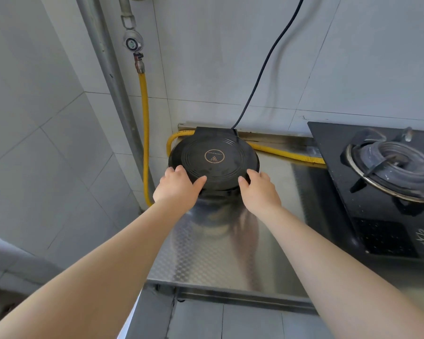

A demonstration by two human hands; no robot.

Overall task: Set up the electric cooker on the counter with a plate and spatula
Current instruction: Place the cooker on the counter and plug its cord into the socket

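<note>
Black and round, the flat-lidded electric cooker (213,160) sits at the back left of the shiny stainless-steel counter (230,253), close to the white tiled wall (230,57). Both bare hands are on it at the near edge. The left hand (178,187) wraps the rim on its side, thumb lying on top of the lid, fingers curled over the edge and out of sight beneath. The right hand (260,189) mirrors it on the other side, thumb on the lid, fingers curved round the rim; their tips are hidden too. So both hands are closed on the cooker, though whether it rests on the counter or is lifted just clear is hard to tell: the base is covered by the hands and only a dark blurred reflection shows on the steel below.

A black power cord (262,77) leaves the cooker's back hinge and climbs the wall, cut off at the top edge. A yellow corrugated gas hose (145,118) drops from a metal valve (132,44), loops behind the cooker and runs right toward the black glass gas stove (377,216), which is cropped by the right edge; one burner (392,165) is visible. The small gold logo in the lid's centre is too small to read.
</note>
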